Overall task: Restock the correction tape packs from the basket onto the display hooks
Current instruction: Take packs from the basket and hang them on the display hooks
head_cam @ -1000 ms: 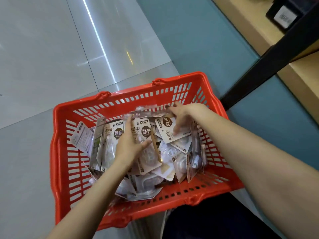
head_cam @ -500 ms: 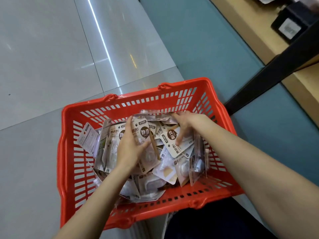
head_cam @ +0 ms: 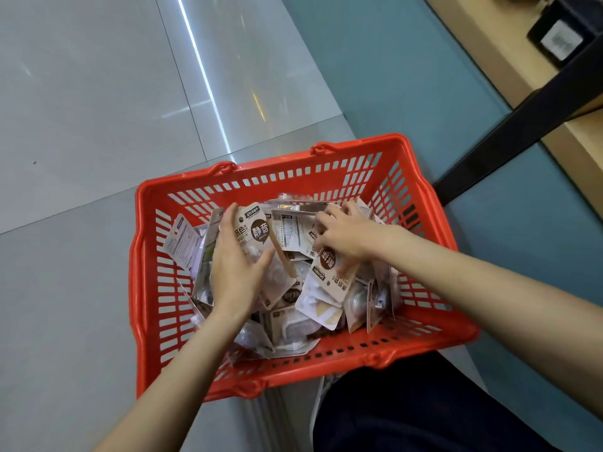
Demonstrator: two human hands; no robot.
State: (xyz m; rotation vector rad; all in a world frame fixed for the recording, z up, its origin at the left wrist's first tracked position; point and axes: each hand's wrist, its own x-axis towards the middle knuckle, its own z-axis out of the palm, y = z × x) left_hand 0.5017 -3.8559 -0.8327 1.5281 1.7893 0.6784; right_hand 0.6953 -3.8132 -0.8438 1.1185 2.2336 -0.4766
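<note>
Inside the red basket, the left hand is gripping a correction tape pack; the right hand is seemingly pinching another pack.

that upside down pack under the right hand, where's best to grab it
Pinch the pack by its flat card end, the printed part nearest the right hand, coming from above. That end lies on top of the pile in the basket, while its blister end is tucked among other packs and looks bulgy and slippery.

Red slotted basket, white-brown packs
</note>
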